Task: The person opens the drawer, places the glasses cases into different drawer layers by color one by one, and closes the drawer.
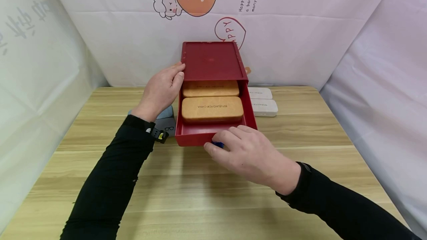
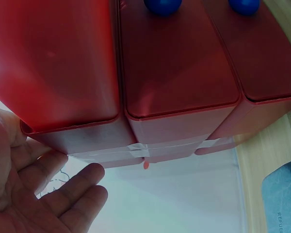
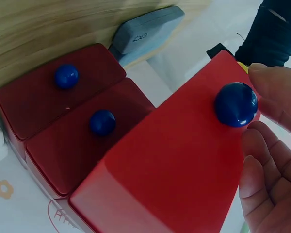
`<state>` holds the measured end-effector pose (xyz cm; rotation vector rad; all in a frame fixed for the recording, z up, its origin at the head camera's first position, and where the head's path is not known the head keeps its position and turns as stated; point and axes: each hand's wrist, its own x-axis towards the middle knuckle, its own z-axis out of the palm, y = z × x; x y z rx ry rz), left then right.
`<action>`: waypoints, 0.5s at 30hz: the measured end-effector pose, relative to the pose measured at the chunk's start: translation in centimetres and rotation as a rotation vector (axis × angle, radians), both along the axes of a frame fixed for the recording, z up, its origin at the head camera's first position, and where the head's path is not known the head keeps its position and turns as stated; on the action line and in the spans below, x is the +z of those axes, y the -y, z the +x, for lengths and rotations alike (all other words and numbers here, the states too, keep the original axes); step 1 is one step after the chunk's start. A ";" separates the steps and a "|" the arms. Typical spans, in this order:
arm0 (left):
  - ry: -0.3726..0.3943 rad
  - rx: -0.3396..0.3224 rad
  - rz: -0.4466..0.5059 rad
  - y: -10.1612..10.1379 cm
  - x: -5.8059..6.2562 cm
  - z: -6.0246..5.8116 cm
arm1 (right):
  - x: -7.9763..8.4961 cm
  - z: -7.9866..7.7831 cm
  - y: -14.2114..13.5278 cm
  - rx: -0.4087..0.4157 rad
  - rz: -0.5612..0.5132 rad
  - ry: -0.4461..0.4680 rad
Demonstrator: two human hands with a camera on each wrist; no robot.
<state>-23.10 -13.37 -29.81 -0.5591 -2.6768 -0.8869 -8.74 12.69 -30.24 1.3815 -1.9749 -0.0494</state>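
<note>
Right hand (image 1: pixel 248 155) at the blue knob (image 3: pixel 236 104) of an open red drawer (image 1: pixel 194 140).
Its fingers curl about the knob, though I cannot tell whether they pinch it; in the drawer lie two tan glasses cases (image 1: pixel 212 109), the farther partly under the cabinet (image 1: pixel 211 57) top. Grey-blue cases (image 1: pixel 165 125) lie left, white cases (image 1: pixel 264 107) right; the left hand (image 1: pixel 162 89), fingers loose, rests against the cabinet's left side.

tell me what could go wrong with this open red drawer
The top drawer juts well out, so pulling further could free it from the red cabinet. The tan cases have room in front and might slide if it jerks. Pushing it in could nip the left grip, its thumb near where drawer meets cabinet.
</note>
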 end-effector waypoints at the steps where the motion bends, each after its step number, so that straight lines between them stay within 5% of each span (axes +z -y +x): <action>1: 0.000 0.000 -0.001 0.0 0.0 0.0 | -0.1 0.0 0.0 -0.008 0.008 0.004; 15: 0.000 0.004 -0.001 0.0 0.0 0.0 | -0.9 0.0 -0.1 -0.035 0.031 -0.024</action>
